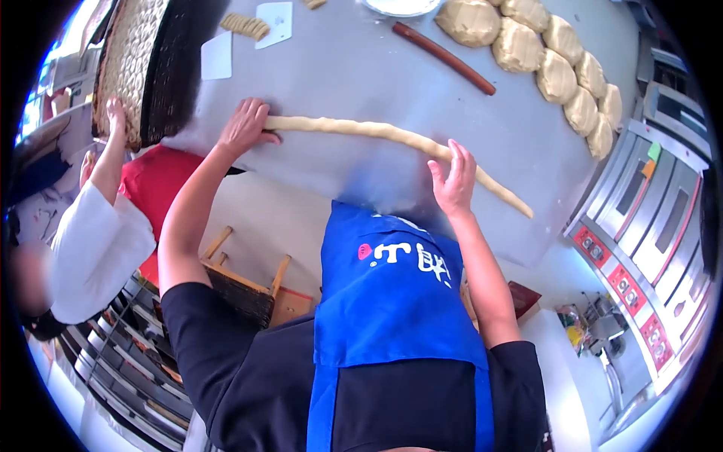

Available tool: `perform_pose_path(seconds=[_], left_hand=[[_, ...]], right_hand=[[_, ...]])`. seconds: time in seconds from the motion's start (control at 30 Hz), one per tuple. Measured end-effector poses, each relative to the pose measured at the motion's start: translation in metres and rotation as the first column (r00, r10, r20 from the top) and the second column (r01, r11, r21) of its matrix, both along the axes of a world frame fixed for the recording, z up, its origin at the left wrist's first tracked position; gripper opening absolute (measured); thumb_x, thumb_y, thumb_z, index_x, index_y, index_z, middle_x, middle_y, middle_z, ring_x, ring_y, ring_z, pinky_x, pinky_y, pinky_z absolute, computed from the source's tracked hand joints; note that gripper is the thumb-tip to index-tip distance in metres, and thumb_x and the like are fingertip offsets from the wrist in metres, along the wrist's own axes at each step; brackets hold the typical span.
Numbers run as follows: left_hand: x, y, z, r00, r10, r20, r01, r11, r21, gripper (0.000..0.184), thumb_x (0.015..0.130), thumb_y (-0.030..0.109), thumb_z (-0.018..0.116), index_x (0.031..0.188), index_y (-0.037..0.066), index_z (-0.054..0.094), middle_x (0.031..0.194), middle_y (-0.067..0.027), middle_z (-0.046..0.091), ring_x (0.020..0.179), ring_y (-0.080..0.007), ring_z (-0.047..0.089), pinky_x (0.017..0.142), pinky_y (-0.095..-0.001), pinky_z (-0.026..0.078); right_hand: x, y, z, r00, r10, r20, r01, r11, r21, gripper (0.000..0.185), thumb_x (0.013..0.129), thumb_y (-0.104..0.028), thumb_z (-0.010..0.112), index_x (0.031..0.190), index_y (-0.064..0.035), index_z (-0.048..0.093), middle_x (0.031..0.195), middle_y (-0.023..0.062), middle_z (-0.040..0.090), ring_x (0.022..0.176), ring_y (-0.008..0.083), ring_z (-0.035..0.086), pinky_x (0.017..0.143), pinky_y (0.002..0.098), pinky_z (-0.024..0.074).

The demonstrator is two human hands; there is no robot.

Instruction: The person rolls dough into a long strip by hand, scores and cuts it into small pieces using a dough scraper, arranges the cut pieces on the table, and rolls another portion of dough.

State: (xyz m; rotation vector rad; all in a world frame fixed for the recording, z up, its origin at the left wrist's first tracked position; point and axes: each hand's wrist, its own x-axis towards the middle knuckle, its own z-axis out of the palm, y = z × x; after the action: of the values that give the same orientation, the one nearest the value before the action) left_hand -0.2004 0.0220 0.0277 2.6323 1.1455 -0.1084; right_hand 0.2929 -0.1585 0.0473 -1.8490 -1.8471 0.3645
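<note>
A grey worktable (324,79) fills the upper middle of the view, with a steel oven (670,218) beyond its right edge. At the left stands a co-worker in a white top (102,260), one hand near a dark-sided tray (167,60) filled with rows of pale rounds. The wearer's blue apron (399,294) faces the table's near side. At the far right of the tabletop, large dough lumps (518,45) sit packed against one another. A long dough rope (361,126) lies across the table in front of the apron, curving nearer at its right end. The left hand (245,126) rests palm down over its left end, fingers stretched, thumb spread. The right hand (456,178) lies across it farther along, fingers extended and thumb apart, not clamped on it. Behind the rope lie a brown rod (444,59), a white dish (403,10), two white flat cards (217,56) and small ridged dough pieces (245,26), which touch one card
</note>
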Motion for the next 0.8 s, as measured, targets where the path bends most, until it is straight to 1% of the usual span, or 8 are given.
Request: perform_pose_path(seconds=[0.07, 0.2, 0.33, 0.4, 0.53, 0.67, 0.7, 0.8], left_hand=[[0.034, -0.004, 0.016, 0.998, -0.017, 0.058, 0.013, 0.997, 0.070, 0.075, 0.074, 0.056, 0.083, 0.123, 0.003, 0.060, 0.125, -0.0164, 0.062, 0.119, -0.0368, 0.059, 0.103, -0.0480, 0.048], [0.148, -0.028, 0.017, 0.963, -0.119, 0.243, 0.145, 0.985, -0.092, 0.084, 0.079, 0.043, 0.086, 0.146, 0.004, 0.054, 0.149, -0.0186, 0.056, 0.141, -0.0366, 0.050, 0.119, -0.0485, 0.041], [0.233, -0.044, 0.005, 0.917, -0.177, 0.357, 0.215, 0.974, -0.070, 0.081, 0.080, 0.037, 0.086, 0.146, 0.002, 0.054, 0.157, -0.0189, 0.051, 0.149, -0.0361, 0.045, 0.124, -0.0490, 0.038], [0.243, -0.059, -0.017, 0.933, -0.170, 0.319, 0.211, 0.973, -0.098, 0.074, 0.083, 0.033, 0.085, 0.143, 0.001, 0.057, 0.158, -0.0196, 0.051, 0.152, -0.0358, 0.043, 0.127, -0.0498, 0.035], [0.245, -0.070, -0.011, 0.931, -0.210, 0.299, 0.272, 0.945, -0.180, 0.063, 0.088, 0.030, 0.081, 0.138, -0.003, 0.061, 0.156, -0.0207, 0.053, 0.152, -0.0359, 0.043, 0.128, -0.0497, 0.033], [0.296, -0.080, 0.006, 0.966, -0.084, 0.246, 0.115, 0.987, -0.115, 0.084, 0.085, 0.038, 0.084, 0.151, -0.001, 0.049, 0.159, -0.0229, 0.048, 0.155, -0.0378, 0.038, 0.129, -0.0527, 0.028], [0.317, -0.083, -0.001, 0.964, -0.095, 0.249, 0.126, 0.986, -0.111, 0.095, 0.083, 0.044, 0.084, 0.157, 0.001, 0.042, 0.162, -0.0232, 0.044, 0.156, -0.0381, 0.035, 0.130, -0.0534, 0.025], [0.391, -0.090, -0.011, 0.923, -0.214, 0.319, 0.250, 0.965, -0.076, 0.094, 0.084, 0.046, 0.083, 0.157, 0.001, 0.044, 0.164, -0.0205, 0.043, 0.157, -0.0377, 0.034, 0.130, -0.0528, 0.024]], right_hand=[[-0.001, -0.004, 0.003, 1.000, -0.015, 0.007, 0.016, 0.999, -0.035, 0.063, 0.099, -0.037, 0.073, 0.147, -0.0019, 0.053, 0.141, 0.0179, 0.059, 0.127, 0.0373, 0.057, 0.107, 0.0494, 0.0454], [-0.028, 0.019, 0.003, 0.996, 0.083, 0.019, -0.082, 0.995, -0.055, 0.074, 0.094, -0.033, 0.077, 0.153, -0.0013, 0.047, 0.154, 0.0195, 0.053, 0.142, 0.0391, 0.050, 0.116, 0.0528, 0.0387], [-0.057, 0.039, -0.021, 0.976, 0.184, 0.115, -0.162, 0.971, -0.178, 0.068, 0.091, -0.029, 0.076, 0.149, -0.0007, 0.054, 0.155, 0.0201, 0.054, 0.148, 0.0376, 0.046, 0.120, 0.0546, 0.0346], [-0.052, 0.027, -0.043, 0.958, 0.222, 0.184, -0.212, 0.974, -0.076, 0.064, 0.092, -0.029, 0.074, 0.148, -0.0014, 0.057, 0.156, 0.0192, 0.054, 0.149, 0.0364, 0.045, 0.121, 0.0549, 0.0338], [-0.024, 0.004, -0.027, 0.958, 0.284, -0.043, -0.287, 0.948, -0.139, 0.065, 0.096, -0.029, 0.072, 0.151, -0.0012, 0.052, 0.157, 0.0184, 0.053, 0.149, 0.0368, 0.046, 0.124, 0.0560, 0.0313], [0.014, -0.010, -0.028, 0.993, 0.010, 0.121, 0.000, 0.996, -0.084, 0.072, 0.097, -0.037, 0.070, 0.154, -0.0005, 0.048, 0.158, 0.0227, 0.050, 0.151, 0.0394, 0.042, 0.125, 0.0575, 0.0272], [0.026, -0.012, -0.024, 0.984, -0.087, 0.152, 0.104, 0.989, -0.107, 0.074, 0.097, -0.039, 0.070, 0.155, -0.0002, 0.047, 0.159, 0.0240, 0.048, 0.152, 0.0406, 0.040, 0.126, 0.0584, 0.0254], [0.054, -0.031, -0.022, 0.950, -0.225, 0.215, 0.261, 0.953, -0.156, 0.076, 0.099, -0.043, 0.067, 0.157, 0.0005, 0.044, 0.162, 0.0255, 0.044, 0.155, 0.0427, 0.034, 0.127, 0.0597, 0.0203]])
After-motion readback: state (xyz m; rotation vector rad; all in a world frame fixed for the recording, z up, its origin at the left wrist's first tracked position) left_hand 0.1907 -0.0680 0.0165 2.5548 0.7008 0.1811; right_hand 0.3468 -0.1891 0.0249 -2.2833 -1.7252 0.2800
